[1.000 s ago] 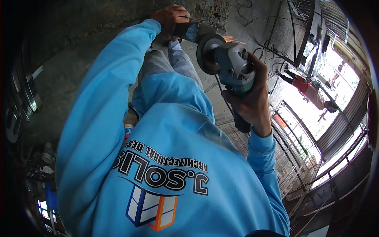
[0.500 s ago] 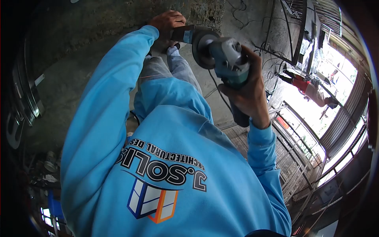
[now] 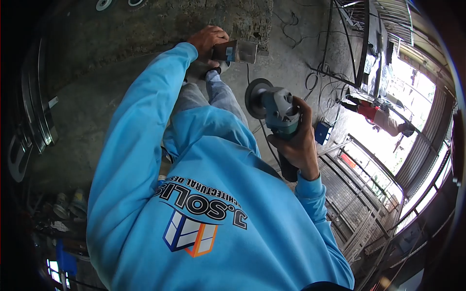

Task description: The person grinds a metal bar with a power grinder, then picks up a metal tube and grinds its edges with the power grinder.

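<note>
My left hand [image 3: 208,42], at the table's edge, is closed around a short rectangular metal tube [image 3: 235,51] with a pale blue label. The tube's cut end faces right. In my right hand [image 3: 300,145] is an angle grinder [image 3: 280,110], gripped around its green and grey body. Its round disc [image 3: 257,98] points left, below and to the right of the tube, with a gap between them. A dark cord [image 3: 267,138] runs down beside the grinder.
The worn table [image 3: 145,29] has loose discs [image 3: 103,5] on it. Cables [image 3: 318,80] and a blue box [image 3: 324,132] lie on the floor at right. A person [image 3: 381,116] stands farther off near a metal frame [image 3: 359,53]. Metal profiles [image 3: 39,111] are at left.
The grinder has moved down, away from the tube's end, which its disc overlapped before. The tube and my left hand sit slightly lower in view.
</note>
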A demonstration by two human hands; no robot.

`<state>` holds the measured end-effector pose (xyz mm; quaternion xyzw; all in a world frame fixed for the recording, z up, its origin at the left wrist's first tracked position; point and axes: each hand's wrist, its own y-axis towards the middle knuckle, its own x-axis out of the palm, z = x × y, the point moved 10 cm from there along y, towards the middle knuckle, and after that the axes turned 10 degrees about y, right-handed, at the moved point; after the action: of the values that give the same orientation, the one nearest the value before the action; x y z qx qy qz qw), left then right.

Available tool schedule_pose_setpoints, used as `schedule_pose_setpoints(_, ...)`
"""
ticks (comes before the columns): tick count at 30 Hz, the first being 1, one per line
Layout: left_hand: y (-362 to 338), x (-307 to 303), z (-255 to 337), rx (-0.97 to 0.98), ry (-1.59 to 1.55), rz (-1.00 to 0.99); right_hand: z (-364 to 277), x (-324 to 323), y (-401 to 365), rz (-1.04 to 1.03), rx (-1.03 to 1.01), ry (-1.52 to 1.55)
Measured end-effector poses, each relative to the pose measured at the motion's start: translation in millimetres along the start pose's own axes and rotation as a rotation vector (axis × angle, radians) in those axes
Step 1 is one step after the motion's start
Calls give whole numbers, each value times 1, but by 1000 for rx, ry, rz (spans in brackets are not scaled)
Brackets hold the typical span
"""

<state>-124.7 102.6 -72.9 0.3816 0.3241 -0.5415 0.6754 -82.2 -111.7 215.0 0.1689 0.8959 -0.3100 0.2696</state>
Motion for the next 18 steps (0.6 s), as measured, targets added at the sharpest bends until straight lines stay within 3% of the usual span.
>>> schedule_pose_setpoints(4,-5,4,-2,-80,-55,22,13,-4,-10,61,56,85)
schedule_pose_setpoints(6,-8,4,-2,-60,-104,188,14,-4,-9,68,40,95)
schedule_pose_setpoints(10,-19,15,12,-111,-143,240,20,-3,-11,79,23,87)
schedule_pose_setpoints(12,-27,18,9,-131,-111,398,20,0,-11,73,17,88)
schedule_pose_setpoints(16,-34,28,1,-116,-124,389,5,2,-8,83,-15,114)
schedule_pose_setpoints(18,-34,28,4,22,-58,359,1,1,-9,85,-9,107)
